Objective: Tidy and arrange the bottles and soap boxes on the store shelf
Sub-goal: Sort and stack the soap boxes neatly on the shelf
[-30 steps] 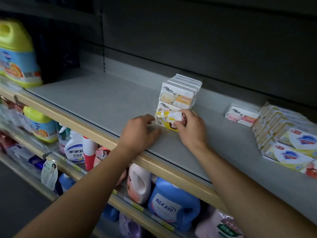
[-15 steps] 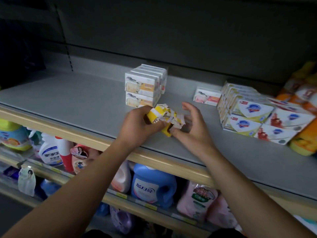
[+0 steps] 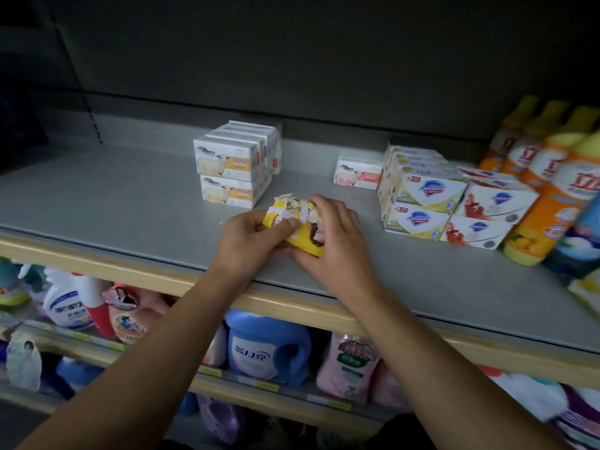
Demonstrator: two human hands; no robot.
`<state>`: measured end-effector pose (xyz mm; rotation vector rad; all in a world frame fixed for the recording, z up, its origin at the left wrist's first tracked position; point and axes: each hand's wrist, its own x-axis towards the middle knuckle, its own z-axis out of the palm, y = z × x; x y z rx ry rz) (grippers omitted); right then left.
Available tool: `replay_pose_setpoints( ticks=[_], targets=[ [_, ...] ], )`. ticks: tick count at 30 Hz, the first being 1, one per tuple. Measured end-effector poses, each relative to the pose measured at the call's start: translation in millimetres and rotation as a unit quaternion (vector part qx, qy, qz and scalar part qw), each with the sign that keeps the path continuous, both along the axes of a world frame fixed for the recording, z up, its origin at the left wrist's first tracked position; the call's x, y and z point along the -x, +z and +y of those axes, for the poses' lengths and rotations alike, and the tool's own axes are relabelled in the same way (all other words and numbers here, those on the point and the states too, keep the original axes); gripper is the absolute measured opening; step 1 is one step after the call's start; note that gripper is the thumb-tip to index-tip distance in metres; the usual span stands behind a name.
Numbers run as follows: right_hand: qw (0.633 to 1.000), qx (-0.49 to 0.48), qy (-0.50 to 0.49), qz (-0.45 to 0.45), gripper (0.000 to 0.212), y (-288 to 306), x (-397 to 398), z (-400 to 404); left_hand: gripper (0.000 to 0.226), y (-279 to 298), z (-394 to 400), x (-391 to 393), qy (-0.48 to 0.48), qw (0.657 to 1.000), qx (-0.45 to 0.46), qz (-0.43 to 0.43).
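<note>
The grey shelf (image 3: pixel 130 203) is taken as landmark. Toward its right end, a row of orange bottles (image 3: pixel 548 203) is stood, with stacked white soap boxes (image 3: pixel 431 203) just left of them. Farther back at mid-shelf, a two-high stack of soap boxes with orange labels (image 3: pixel 233 170) is seen, and a single pink-labelled box (image 3: pixel 357 173) beside it. Near the front edge, a torn yellow soap box (image 3: pixel 292 225) is gripped between the left hand (image 3: pixel 246 241) and right hand (image 3: pixel 334 245), fingers curled round it.

Light: dim, dark at the top and back
Shelf (image 3: pixel 130 203): lit gray
Edges: bent and blurry
</note>
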<state>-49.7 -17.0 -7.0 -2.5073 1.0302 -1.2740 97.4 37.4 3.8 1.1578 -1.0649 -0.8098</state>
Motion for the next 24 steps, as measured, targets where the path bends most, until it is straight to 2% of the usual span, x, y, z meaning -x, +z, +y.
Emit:
replay_pose_setpoints(
  ticks=[6,8,9,11,13,14,17,18,19,22,24],
  targets=[
    [0.997,-0.049,-0.059,-0.025,0.077,21,74,2,0.037,15,-14,55,-0.097,0.993,-0.035,0.057],
    [0.992,-0.074,-0.088,-0.057,0.076,29,109,5,0.040,15,-22,84,-0.126,0.990,-0.052,0.044],
    [0.988,-0.081,-0.106,-0.073,0.076,33,127,6,0.038,13,-26,99,-0.126,0.991,-0.052,0.001],
    [0.981,-0.083,-0.156,-0.085,0.074,39,166,9,0.031,6,-36,126,-0.110,0.977,-0.023,-0.183],
    [0.972,-0.070,-0.214,-0.073,0.070,45,204,12,0.028,-1,-42,151,-0.117,0.925,0.006,-0.362],
    [0.966,-0.064,-0.243,-0.063,0.067,47,223,13,0.035,-5,-44,161,-0.129,0.896,0.000,-0.425],
    [0.944,-0.050,-0.323,-0.034,0.059,50,280,14,0.078,-17,-52,182,-0.139,0.786,-0.013,-0.603],
    [0.936,-0.046,-0.349,-0.022,0.058,51,297,14,0.083,-22,-55,184,-0.135,0.760,-0.010,-0.636],
    [0.927,-0.041,-0.372,-0.010,0.056,51,312,14,0.084,-25,-58,184,-0.134,0.754,-0.011,-0.643],
    [0.904,-0.033,-0.427,0.016,0.056,52,344,12,0.092,-31,-59,180,-0.130,0.772,-0.007,-0.623],
    [0.891,-0.041,-0.451,0.040,0.057,52,353,9,0.098,-31,-58,180,-0.126,0.770,-0.003,-0.625]
  ],
)
